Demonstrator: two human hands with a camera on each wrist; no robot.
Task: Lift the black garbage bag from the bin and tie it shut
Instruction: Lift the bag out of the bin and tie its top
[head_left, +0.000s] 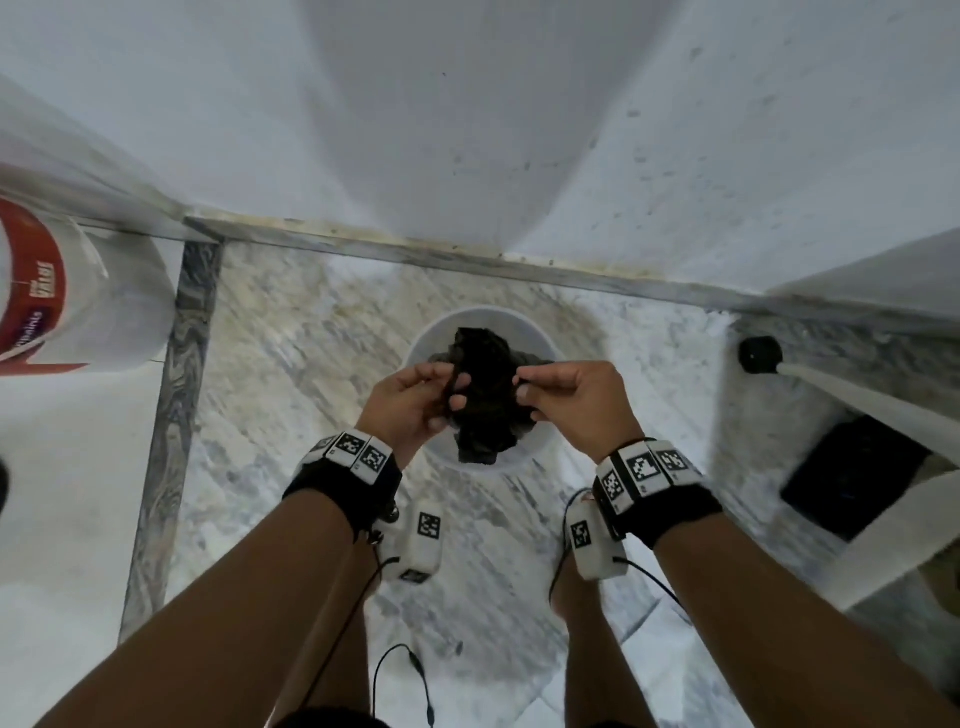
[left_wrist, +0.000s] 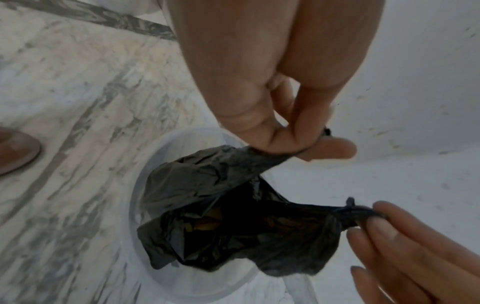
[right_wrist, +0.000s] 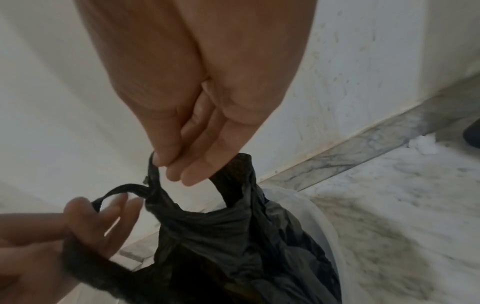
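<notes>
The black garbage bag (head_left: 483, 400) hangs partly inside the round white bin (head_left: 431, 332) on the marble floor. My left hand (head_left: 451, 391) pinches one drawn-out corner of the bag's rim between thumb and fingers, and in the left wrist view this left hand (left_wrist: 298, 149) holds the flap taut. My right hand (head_left: 525, 391) pinches the opposite corner. In the right wrist view the right hand (right_wrist: 172, 167) grips a twisted strip with a small knot (right_wrist: 150, 195) beside it. The bag (left_wrist: 221, 205) gapes between the hands, and yellowish waste shows inside.
The bin stands close to a white wall with a grey marble skirting (head_left: 467, 254). A white bucket with a red label (head_left: 62, 291) is at the left. A black flat object (head_left: 852, 473) and a white bar lie at the right. My foot (left_wrist: 15, 152) stands near the bin.
</notes>
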